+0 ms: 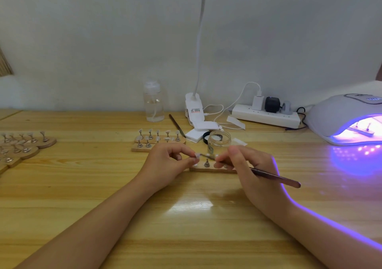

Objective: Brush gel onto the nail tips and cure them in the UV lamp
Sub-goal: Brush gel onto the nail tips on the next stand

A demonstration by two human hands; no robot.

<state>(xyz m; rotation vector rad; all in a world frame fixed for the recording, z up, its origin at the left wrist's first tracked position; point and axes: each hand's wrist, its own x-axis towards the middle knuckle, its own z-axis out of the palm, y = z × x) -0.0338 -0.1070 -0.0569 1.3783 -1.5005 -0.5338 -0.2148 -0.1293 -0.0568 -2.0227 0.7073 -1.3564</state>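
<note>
- The step in hand looks like the brushing; the left hand (165, 161) pinches a nail tip (197, 155) on its small stand between curled fingers, lifted just above a wooden strip (210, 169); the right hand (246, 165) grips a brush (275, 178), fingers curled round the shaft, the bristle end touching or nearly touching the tip; which of the two I cannot tell
- On the strip one metal stand (206, 163) shows upright between the hands; the rest of the strip is hidden by the fingers
- An open glass jar (219, 141) stands just behind the hands, its black lid (206, 136) beside it; presumably the gel
- The UV lamp (339, 118) sits at the right edge, lit violet; a strip with stands lies inside its mouth, so a batch seems to be curing already
- The next move, as I judge it, calls for a steady, thin stroke along the tip, then setting the stand back upright on the strip without smearing the wet coat
- More stands with tips wait on wooden bases behind the left hand (158, 141) and at the far left (24, 144)
- The surface is a pale wooden table (186, 227), glossy, catching the violet glow; at the back stand a clear pump bottle (153, 104), a clip-on desk light (194, 111), a power strip (266, 117); a plain white wall closes the room
</note>
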